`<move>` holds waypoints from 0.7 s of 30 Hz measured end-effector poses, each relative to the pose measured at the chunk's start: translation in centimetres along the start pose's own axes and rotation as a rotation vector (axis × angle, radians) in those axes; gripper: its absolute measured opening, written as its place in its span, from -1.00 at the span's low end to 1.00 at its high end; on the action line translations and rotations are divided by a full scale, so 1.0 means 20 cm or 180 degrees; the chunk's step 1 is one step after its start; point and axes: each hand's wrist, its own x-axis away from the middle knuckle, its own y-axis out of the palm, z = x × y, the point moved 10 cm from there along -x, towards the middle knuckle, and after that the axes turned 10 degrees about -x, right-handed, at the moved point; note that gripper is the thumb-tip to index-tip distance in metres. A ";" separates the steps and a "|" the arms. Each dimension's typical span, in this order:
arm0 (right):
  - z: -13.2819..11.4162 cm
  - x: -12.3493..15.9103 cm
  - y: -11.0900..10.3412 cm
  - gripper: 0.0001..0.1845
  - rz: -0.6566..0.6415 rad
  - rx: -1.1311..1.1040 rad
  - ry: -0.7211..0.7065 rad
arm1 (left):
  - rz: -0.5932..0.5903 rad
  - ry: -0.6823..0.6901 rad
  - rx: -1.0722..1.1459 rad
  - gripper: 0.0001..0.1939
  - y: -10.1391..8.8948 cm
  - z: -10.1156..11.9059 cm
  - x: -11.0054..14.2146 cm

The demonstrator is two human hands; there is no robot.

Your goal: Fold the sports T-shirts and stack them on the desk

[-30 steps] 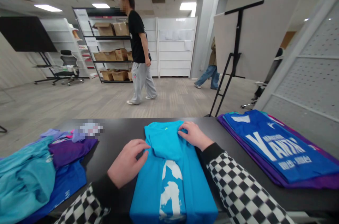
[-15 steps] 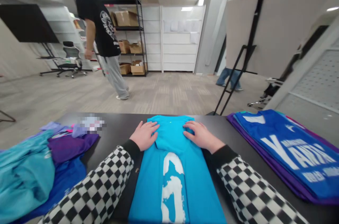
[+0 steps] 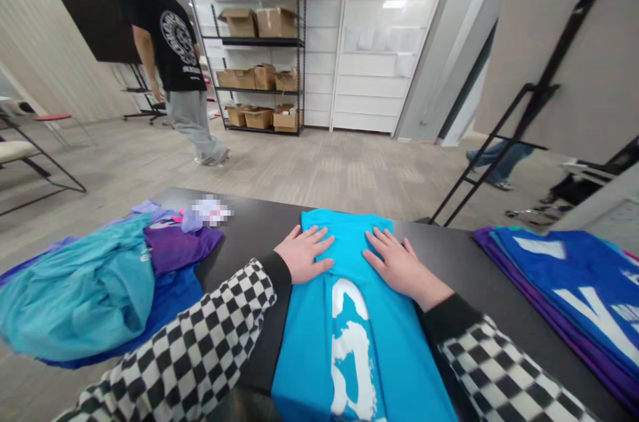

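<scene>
While the bright blue shirt (image 3: pixel 412 359) lay lengthwise at the lower centre of the frame, its far end on the tabletop (image 3: pixel 249 225) and its near end running out of view, both hands rested on its far part. The left hand (image 3: pixel 305 255) was spread wide near one side edge, and the right hand (image 3: pixel 399 267) lay open near the other; neither gripped anything. The step in hand looked like flattening and squaring the doubled cloth, with the white print (image 3: pixel 357 372) facing up between lengthwise creases. A next move there seemed to call for light, even pressure and a matched hold on both edges, so that the layers kept their alignment.

Farther out, a loose heap filled the left of the frame, with a teal garment (image 3: pixel 80 299) beside a purple garment (image 3: pixel 182 249) and a royal blue garment (image 3: pixel 174 299) showing beneath. At the right edge, a flat blue shirt with white lettering (image 3: pixel 574 269) topped a stack. Beyond, at upper left, a person in a black T-shirt (image 3: pixel 172 42) stood near the metal shelving (image 3: pixel 257 41).
</scene>
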 end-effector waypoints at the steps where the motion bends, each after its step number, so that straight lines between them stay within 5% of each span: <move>1: -0.03 -0.02 0.00 -0.22 -0.0070 0.0057 0.0012 | -0.0016 0.0013 -0.0050 -0.22 0.00 -0.03 -0.01; 11: -0.10 -0.19 -0.02 -0.20 -0.0200 -0.0012 0.0028 | 0.0107 -0.0014 -0.0127 -0.22 0.04 -0.20 -0.11; 15: -0.11 -0.15 -0.10 -0.28 0.0169 -0.0186 -0.0094 | 0.0275 0.0024 0.0004 -0.23 0.00 -0.21 -0.10; 18: -0.15 -0.03 -0.22 -0.37 0.0611 -0.0383 -0.0308 | 0.0795 -0.0044 0.0203 -0.29 -0.11 -0.20 0.00; 21: -0.25 0.23 -0.31 -0.49 0.0842 -0.0626 -0.0559 | 0.1450 0.0058 0.0353 -0.44 -0.21 -0.08 0.26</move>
